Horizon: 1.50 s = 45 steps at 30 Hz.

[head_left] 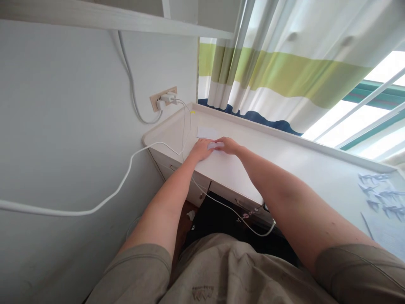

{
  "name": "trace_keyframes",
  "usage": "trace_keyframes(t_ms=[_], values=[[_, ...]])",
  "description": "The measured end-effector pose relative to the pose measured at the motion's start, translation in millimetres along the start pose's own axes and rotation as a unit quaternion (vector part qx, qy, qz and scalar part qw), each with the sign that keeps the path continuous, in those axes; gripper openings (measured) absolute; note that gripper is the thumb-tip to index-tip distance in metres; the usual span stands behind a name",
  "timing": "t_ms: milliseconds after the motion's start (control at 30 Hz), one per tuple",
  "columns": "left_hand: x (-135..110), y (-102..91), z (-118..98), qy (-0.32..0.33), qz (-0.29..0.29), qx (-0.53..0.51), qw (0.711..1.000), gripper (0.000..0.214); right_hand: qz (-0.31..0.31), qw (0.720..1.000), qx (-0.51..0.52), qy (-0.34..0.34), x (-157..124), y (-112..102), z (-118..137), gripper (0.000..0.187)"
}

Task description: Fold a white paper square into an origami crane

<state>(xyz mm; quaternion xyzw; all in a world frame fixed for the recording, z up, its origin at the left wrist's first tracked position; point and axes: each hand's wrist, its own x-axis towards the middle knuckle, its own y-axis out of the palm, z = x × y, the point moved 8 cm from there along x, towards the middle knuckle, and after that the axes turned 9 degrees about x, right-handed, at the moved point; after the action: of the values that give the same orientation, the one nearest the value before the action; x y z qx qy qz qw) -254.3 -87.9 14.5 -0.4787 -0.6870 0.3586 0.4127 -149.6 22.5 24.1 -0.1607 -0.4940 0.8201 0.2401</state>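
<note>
On the white desk (253, 143), a small folded piece of white paper (215, 145) lies between my two hands. My left hand (202, 149) grips its left side, the fingers bent over it. From the other side my right hand (228, 145) pinches the right end with thumb and fingers. Just behind the hands is a stack of white paper sheets (205, 132), partly hidden by my fingers. The folds of the held paper are too small to make out.
Several folded paper pieces (379, 192) lie at the desk's right end beside a flat sheet (387, 232). A white cable (129, 166) crosses in front at left and hangs past the desk edge. Chargers fill a wall socket (163, 98). A shelf (126, 19) overhangs; a curtain (268, 71) hangs behind.
</note>
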Motion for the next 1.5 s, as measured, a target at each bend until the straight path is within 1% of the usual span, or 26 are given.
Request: trace_keyframes(t_ms=[100,200,300,400,467,533,633,700,767,900,967,1000,1067,1133,1200,1333,1400,1500], values=[[-0.7,0.8,0.5,0.003,-0.012,-0.010,1.000,0.048,-0.001,1.000,-0.017,0.006,1.2,0.1,0.8,0.058],[-1.0,1.9,0.4,0.001,-0.015,0.005,1.000,0.049,0.001,0.999,-0.038,0.014,1.5,1.1,-1.1,0.055],[-1.4,1.3,-0.6,0.002,-0.020,0.014,1.000,0.048,-0.003,0.998,-0.056,0.022,0.0,-0.7,-6.8,0.060],[-1.9,1.2,-0.7,0.003,-0.025,0.013,1.000,0.042,0.008,0.997,-0.065,0.029,-0.3,-2.3,-14.8,0.053],[-1.7,2.6,-1.3,0.010,-0.025,0.010,1.000,0.040,0.008,0.998,-0.052,0.021,1.9,-4.6,-18.1,0.047],[-0.7,4.3,0.6,0.001,-0.028,0.005,1.000,0.044,0.013,0.998,-0.051,0.024,5.4,-5.5,-22.5,0.044],[2.7,9.2,1.6,-0.001,-0.020,0.002,1.000,0.050,-0.004,0.999,-0.038,0.017,10.4,-8.2,-24.8,0.058],[5.3,12.5,1.5,0.002,-0.013,-0.001,1.000,0.042,-0.018,0.999,-0.026,0.019,11.9,-9.4,-26.2,0.063],[7.1,14.7,2.2,0.002,-0.010,-0.010,1.000,0.035,-0.032,0.999,-0.014,0.018,12.0,-11.0,-26.2,0.063],[7.2,13.8,5.2,-0.008,-0.032,-0.036,0.999,0.036,-0.026,0.999,0.028,0.022,10.4,-11.4,-23.8,0.060],[6.8,12.2,5.4,-0.004,-0.052,-0.051,0.997,0.037,-0.055,0.996,0.059,0.043,8.2,-17.3,-25.8,0.066],[6.8,11.3,5.1,0.000,-0.063,-0.057,0.996,0.036,-0.070,0.992,0.081,0.065,6.6,-20.3,-29.1,0.066],[7.4,9.9,4.1,0.007,-0.079,-0.054,0.995,0.035,-0.094,0.981,0.126,0.115,3.0,-25.3,-38.1,0.057],[8.1,9.0,3.0,0.011,-0.086,-0.050,0.995,0.035,-0.112,0.964,0.179,0.160,0.5,-28.4,-47.6,0.052],[8.2,8.7,1.6,0.013,-0.082,-0.051,0.995,0.036,-0.115,0.948,0.223,0.195,0.8,-28.2,-55.8,0.048],[4.8,5.4,-1.3,0.013,-0.077,-0.056,0.995,0.038,-0.165,0.911,0.287,0.246,5.7,-31.4,-67.7,0.037],[2.5,4.4,-1.0,0.003,-0.073,-0.055,0.996,0.041,-0.164,0.906,0.295,0.256,10.3,-31.5,-68.4,0.032],[0.7,5.9,1.7,-0.020,-0.059,-0.054,0.997,0.045,-0.134,0.912,0.292,0.254,16.2,-33.2,-67.1,0.029]])
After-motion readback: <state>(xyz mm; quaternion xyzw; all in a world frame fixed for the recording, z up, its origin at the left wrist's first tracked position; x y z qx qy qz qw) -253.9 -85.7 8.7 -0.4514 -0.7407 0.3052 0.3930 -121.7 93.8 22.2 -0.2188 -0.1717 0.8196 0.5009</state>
